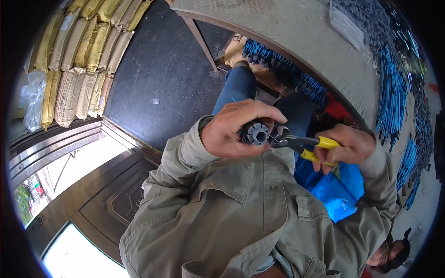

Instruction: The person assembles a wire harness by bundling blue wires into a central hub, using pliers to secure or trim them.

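In front of my chest, my left hand [243, 127] is wrapped round a dark grey round plastic part [258, 134] with slots about its rim and a hole in its middle. My right hand [347, 147] grips the yellow handles of a pair of cutting pliers [299, 140]. The plier jaws reach left to the edge of the grey part, close to my left thumb. Whether they bite on it, I cannot tell. Below my right hand, a bright blue plastic bag [336, 194] lies beside my jacket.
A metal-edged table [296, 23] runs across the upper right. Heaps of dark parts [359, 18] and bundles of blue strips [393, 97] lie on the right. Stacked sacks [76, 55] stand at upper left, with a brown door [116, 204] below. Another person [391, 252] shows at lower right.
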`<state>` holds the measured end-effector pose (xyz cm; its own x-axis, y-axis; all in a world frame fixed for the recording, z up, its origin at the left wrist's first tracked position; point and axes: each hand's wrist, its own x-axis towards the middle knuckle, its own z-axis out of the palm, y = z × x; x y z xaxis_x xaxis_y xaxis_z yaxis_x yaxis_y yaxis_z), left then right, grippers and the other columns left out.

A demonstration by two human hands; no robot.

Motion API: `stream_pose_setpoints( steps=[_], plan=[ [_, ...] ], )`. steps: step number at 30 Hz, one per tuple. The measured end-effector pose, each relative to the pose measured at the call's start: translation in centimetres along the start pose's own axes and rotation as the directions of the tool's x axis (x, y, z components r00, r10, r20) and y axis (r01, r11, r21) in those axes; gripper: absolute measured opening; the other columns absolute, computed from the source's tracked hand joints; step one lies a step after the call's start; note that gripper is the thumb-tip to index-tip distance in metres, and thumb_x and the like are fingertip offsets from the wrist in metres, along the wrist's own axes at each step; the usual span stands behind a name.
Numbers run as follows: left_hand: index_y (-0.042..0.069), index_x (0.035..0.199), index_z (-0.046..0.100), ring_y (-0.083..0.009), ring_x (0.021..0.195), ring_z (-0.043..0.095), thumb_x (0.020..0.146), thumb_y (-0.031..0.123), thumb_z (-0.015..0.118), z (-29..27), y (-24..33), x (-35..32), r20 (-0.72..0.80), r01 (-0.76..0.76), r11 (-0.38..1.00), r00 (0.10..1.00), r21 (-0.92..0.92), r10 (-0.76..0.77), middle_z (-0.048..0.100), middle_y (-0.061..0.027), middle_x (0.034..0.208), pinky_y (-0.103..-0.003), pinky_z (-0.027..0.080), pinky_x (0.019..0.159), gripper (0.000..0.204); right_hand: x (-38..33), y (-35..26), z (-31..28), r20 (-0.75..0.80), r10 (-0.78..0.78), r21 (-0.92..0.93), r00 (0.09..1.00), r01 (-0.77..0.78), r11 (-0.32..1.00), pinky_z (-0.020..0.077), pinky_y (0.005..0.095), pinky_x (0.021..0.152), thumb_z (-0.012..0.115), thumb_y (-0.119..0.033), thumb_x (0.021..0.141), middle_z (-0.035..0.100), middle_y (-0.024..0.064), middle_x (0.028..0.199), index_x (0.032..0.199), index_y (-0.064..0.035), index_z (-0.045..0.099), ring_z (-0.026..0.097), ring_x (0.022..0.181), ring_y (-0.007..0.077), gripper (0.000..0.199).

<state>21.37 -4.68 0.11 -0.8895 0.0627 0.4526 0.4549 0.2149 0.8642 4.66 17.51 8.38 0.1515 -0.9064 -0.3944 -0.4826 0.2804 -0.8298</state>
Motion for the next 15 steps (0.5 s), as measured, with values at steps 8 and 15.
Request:
stream_pose_setpoints(
  steps=[8, 15],
  plan=[
    [0.001, 0.101, 0.062, -0.0209, 0.073, 0.06, 0.05, 0.035, 0.082, -0.3, -0.7, -0.4, 0.062, -0.087, 0.996, 0.994, -0.032, 0.089, 0.065, -0.007, 0.086, -0.031, 0.041, 0.067, 0.064, 1.4, -0.8, 3.5, -0.134, 0.094, 0.28, 0.987, -0.054, 0.958, 0.0508, 0.0344, 0.059, 0.067, -0.017, 0.08, 0.06, 0.0171, 0.088, 0.113, -0.0006, 0.045, 0.063, 0.07, 0.0312, 0.043],
    [0.001, 0.101, 0.062, -0.0212, 0.073, 0.06, 0.053, 0.034, 0.083, -0.8, 0.0, 0.9, 0.256, 0.025, 0.989, 0.967, -0.149, 0.014, 0.066, -0.0083, 0.09, -0.033, 0.041, 0.07, 0.062, -1.0, 0.3, 5.5, -0.257, -0.02, 0.028, 0.966, 0.028, 0.999, 0.0513, 0.0333, 0.06, 0.069, -0.007, 0.073, 0.06, 0.0167, 0.094, 0.118, -0.0026, 0.044, 0.063, 0.069, 0.0283, 0.051]
  ],
)
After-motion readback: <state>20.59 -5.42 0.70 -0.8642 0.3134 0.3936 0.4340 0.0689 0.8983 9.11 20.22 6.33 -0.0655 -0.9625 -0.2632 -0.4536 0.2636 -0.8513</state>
